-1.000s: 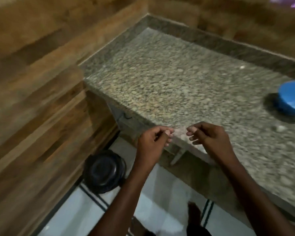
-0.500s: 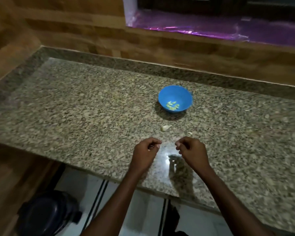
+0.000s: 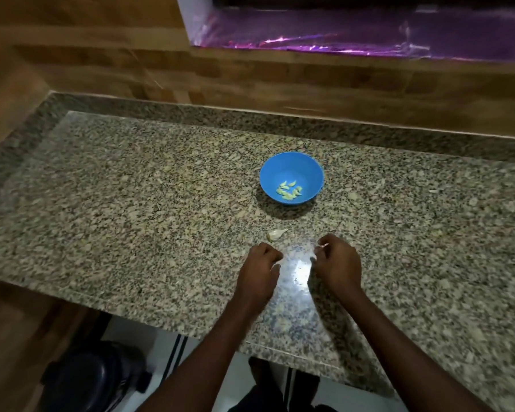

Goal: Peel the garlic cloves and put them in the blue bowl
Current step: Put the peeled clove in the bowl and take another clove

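Garlic clove point(image 3: 276, 234), one, unpeeled and whitish, lay on the granite counter point(image 3: 131, 209) just beyond the left hand point(image 3: 259, 272), a little to its far side, not touching it; pointed tip aimed right and away. Left hand hovered low over the counter, fingers curled inward into a loose fist; whether anything sat inside it could not be told. Right hand point(image 3: 338, 266) was beside it, a small gap between the two, fingers also curled, with thumb and forefinger pinched on a small pale scrap point(image 3: 322, 246) at the fingertips; clove or skin, too small to tell. The loose clove lay nearer the left hand than the right.

Blue bowl point(image 3: 291, 177), one, stood upright farther out on the counter, past the clove and well apart from both hands. Inside it lay peeled cloves point(image 3: 289, 191), pale yellow-green, gathered on the near side of the bottom; roughly eight counted, some overlapping, so the count was not firm.

Two hands, both forearms bare. One dark round bin point(image 3: 95, 379) stood on the floor below the counter's left edge. Wood-look wall point(image 3: 101, 63) behind the counter; purple-lit ledge point(image 3: 354, 34) above it.
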`<state>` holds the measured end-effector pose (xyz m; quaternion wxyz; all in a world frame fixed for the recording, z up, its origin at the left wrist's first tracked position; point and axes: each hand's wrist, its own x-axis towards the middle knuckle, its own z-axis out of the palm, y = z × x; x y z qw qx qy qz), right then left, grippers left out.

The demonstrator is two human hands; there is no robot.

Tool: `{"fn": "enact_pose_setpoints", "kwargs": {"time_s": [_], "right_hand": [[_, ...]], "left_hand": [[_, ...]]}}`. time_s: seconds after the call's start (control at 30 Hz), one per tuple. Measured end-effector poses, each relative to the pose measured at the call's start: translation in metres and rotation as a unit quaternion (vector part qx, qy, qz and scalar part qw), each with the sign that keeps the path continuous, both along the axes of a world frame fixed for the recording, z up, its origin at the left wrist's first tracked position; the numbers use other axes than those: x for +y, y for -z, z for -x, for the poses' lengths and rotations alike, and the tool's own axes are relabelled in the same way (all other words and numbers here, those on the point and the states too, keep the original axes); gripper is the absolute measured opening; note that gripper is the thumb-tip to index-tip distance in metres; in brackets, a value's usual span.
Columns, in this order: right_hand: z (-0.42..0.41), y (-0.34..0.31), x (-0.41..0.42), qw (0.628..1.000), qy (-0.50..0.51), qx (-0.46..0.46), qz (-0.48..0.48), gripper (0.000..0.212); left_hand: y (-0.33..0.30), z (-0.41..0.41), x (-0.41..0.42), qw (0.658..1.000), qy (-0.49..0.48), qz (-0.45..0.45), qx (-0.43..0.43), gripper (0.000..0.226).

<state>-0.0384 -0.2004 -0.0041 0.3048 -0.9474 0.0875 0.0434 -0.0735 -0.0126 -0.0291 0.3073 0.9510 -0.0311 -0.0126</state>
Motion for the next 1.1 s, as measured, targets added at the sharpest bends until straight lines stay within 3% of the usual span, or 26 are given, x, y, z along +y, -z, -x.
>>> {"fn": "enact_pose_setpoints", "kwargs": {"time_s": [0.2,0.5,0.8,1.1], "right_hand": [[-0.023,0.003,-0.001,0.998,-0.017,-0.015,0.061,0.013],[-0.108,-0.055,0.053,0.987,0.003,-0.131,-0.089,0.005],[-0.163,-0.043,0.084,0.994,-0.062,-0.093,0.002,0.019],[-0.136,-0.052,0.070,0.986,-0.057,-0.153,0.025,0.013]], "left_hand": [[-0.001,-0.014,0.017,0.999,-0.027,0.028,0.003,0.023],[-0.002,-0.035,0.040,0.985,-0.101,0.132,0.034,0.020],[-0.013,-0.051,0.047,0.978,-0.129,0.154,0.060,0.020],[-0.016,-0.064,0.043,0.978,-0.132,0.158,0.036,0.017]]}}
